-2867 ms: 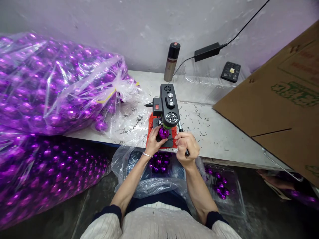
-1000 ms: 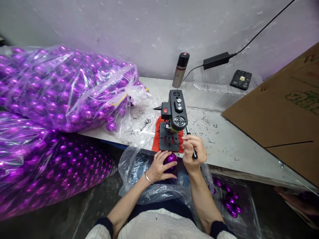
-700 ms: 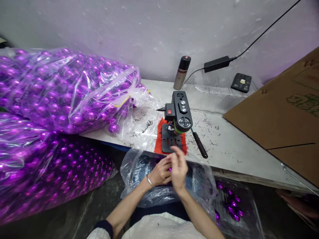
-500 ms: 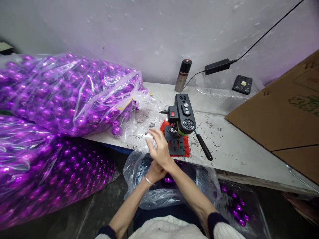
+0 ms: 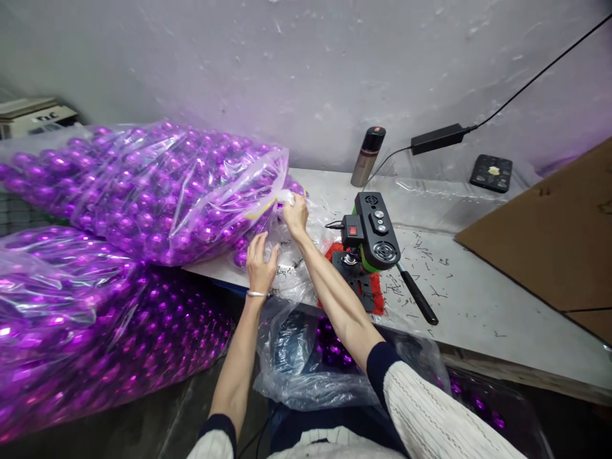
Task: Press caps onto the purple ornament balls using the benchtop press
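Observation:
A big see-through plastic bag point(image 5: 143, 185) packed with shiny purple balls lies at the left end of the table, its gathered neck pointing right. My right hand point(image 5: 295, 213) is closed on that gathered neck, where a yellow strip point(image 5: 262, 209) shows. Nearer to me, my left hand point(image 5: 261, 264) is open, thumb apart from the fingers, beside the bag's loose film and a purple ball point(image 5: 240, 257). I see nothing held in it. Below the table edge, an open plastic bag point(image 5: 306, 389) in front of me has purple balls inside.
A small black press machine point(image 5: 377, 229) with a lever point(image 5: 419, 298) stands on a red cloth point(image 5: 377, 296). Behind it are a bottle point(image 5: 368, 156), a power adapter point(image 5: 437, 139) and a dark case point(image 5: 491, 173). Cardboard point(image 5: 549, 236) leans at right; another bag of balls point(image 5: 95, 357) lies lower left.
My hands were together in front of the press. They have separated and moved to the bag: the right hand has taken its neck, the left has moved out to the left. The view has shifted left.

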Tool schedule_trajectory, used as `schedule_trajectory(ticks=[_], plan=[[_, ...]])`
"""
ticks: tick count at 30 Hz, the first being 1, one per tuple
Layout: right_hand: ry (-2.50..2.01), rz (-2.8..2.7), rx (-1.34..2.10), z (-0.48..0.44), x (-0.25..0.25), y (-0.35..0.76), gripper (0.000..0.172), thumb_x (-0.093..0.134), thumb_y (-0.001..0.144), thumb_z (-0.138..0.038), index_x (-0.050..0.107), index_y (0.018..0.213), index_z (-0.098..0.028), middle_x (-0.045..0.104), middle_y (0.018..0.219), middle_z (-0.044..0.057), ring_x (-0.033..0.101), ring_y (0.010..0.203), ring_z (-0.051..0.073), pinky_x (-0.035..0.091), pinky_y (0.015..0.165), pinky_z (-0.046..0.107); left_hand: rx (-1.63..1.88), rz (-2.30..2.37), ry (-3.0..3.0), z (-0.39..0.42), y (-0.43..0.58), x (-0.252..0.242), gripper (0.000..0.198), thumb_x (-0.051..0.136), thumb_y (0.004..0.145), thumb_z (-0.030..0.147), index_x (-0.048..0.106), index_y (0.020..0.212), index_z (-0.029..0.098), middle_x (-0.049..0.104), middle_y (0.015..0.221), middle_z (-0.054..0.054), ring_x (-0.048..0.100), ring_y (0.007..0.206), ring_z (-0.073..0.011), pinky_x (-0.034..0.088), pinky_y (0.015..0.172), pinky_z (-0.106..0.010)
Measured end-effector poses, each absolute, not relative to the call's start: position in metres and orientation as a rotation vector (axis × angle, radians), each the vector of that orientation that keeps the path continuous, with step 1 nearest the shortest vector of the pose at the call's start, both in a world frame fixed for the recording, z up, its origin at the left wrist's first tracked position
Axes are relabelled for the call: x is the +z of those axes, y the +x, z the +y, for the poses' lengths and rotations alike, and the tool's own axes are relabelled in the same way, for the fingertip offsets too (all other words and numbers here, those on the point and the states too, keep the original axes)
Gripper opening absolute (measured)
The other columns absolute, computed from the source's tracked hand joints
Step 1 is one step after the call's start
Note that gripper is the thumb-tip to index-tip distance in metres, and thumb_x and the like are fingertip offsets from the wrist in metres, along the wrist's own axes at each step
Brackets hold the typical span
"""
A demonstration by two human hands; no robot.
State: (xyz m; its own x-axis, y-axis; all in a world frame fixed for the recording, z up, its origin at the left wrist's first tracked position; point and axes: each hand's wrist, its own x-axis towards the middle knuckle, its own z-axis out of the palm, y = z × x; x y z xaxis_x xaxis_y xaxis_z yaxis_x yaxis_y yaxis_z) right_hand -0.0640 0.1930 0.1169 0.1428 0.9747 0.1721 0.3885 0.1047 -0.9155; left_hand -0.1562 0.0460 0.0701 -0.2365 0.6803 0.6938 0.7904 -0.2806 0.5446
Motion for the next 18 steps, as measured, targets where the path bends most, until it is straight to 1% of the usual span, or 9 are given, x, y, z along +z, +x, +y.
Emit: schedule_trajectory(ticks=[2,5,8,10,12,14,16,18], plan=[[-1.343,-1.350,0.699,0.191,0.118,-0.058,0.039,0.042,0.092,-0.021,0.061,0.126,-0.018,0.068,0.129,0.011,0.063,0.121,0.024,0.048,0.109,0.042,-1.500,-1.792,-1.955,0.064,-0.158,0.079,0.051,0.059,0.097,0.046,0.061,0.138,0.016,0.066,0.136,-0.017,0.061,0.130,-0.0291,0.048,0.114,-0.044],[-1.234,-1.277,0.648,0.181,0.114,-0.049,0.040,0.042,0.090,-0.020,0.062,0.124,-0.018,0.068,0.128,0.010,0.062,0.121,0.022,0.047,0.109,0.039,-1.482,-1.722,-2.059,0.092,-0.156,0.091,0.053,0.058,0.097,0.042,0.055,0.143,0.017,0.062,0.143,-0.017,0.056,0.136,-0.0303,0.042,0.119,-0.046],[-1.281,-1.239,0.681,0.169,0.101,-0.041,0.039,0.046,0.087,-0.020,0.063,0.122,-0.017,0.070,0.124,0.011,0.064,0.115,0.022,0.049,0.106,0.039,-1.429,-1.725,-2.133,0.119,-0.151,0.097,0.052,0.058,0.096,0.034,0.054,0.144,0.016,0.061,0.144,-0.018,0.055,0.137,-0.0325,0.041,0.118,-0.049],[-1.323,-1.221,0.688,0.164,0.091,-0.036,0.037,0.050,0.086,-0.021,0.065,0.119,-0.016,0.071,0.123,0.012,0.064,0.114,0.022,0.049,0.106,0.038,-1.394,-1.777,-2.166,0.136,-0.147,0.097,0.054,0.060,0.092,0.026,0.054,0.144,0.014,0.062,0.142,-0.020,0.056,0.135,-0.0337,0.044,0.115,-0.050],[-1.344,-1.207,0.675,0.161,0.081,-0.032,0.037,0.053,0.085,-0.023,0.064,0.119,-0.016,0.070,0.125,0.013,0.064,0.116,0.023,0.049,0.107,0.039,-1.426,-1.865,-2.175,0.150,-0.144,0.095,0.055,0.062,0.088,0.019,0.058,0.142,0.012,0.067,0.134,-0.020,0.063,0.126,-0.0331,0.050,0.110,-0.049],[-1.351,-1.195,0.647,0.161,0.073,-0.028,0.042,0.056,0.085,-0.027,0.061,0.125,-0.017,0.068,0.129,0.014,0.062,0.120,0.024,0.049,0.108,0.041,-1.576,-1.983,-2.126,0.161,-0.142,0.092,0.048,0.061,0.088,0.016,0.063,0.136,0.013,0.074,0.121,-0.017,0.071,0.110,-0.0295,0.055,0.102,-0.046],[-1.358,-1.181,0.612,0.160,0.066,-0.025,0.047,0.057,0.086,-0.030,0.057,0.131,-0.017,0.065,0.134,0.015,0.060,0.126,0.024,0.048,0.110,0.043,-1.818,-2.087,-2.030,0.167,-0.142,0.088,0.039,0.056,0.093,0.019,0.067,0.130,0.013,0.077,0.113,-0.015,0.075,0.094,-0.0244,0.061,0.092,-0.042],[-1.366,-1.180,0.572,0.158,0.060,-0.022,0.051,0.056,0.088,-0.033,0.054,0.136,-0.017,0.063,0.137,0.017,0.059,0.129,0.025,0.048,0.111,0.044,-2.045,-2.114,-1.962,0.169,-0.142,0.085,0.036,0.049,0.099,0.024,0.068,0.128,0.013,0.077,0.111,-0.013,0.076,0.084,-0.0202,0.064,0.082,-0.037]])
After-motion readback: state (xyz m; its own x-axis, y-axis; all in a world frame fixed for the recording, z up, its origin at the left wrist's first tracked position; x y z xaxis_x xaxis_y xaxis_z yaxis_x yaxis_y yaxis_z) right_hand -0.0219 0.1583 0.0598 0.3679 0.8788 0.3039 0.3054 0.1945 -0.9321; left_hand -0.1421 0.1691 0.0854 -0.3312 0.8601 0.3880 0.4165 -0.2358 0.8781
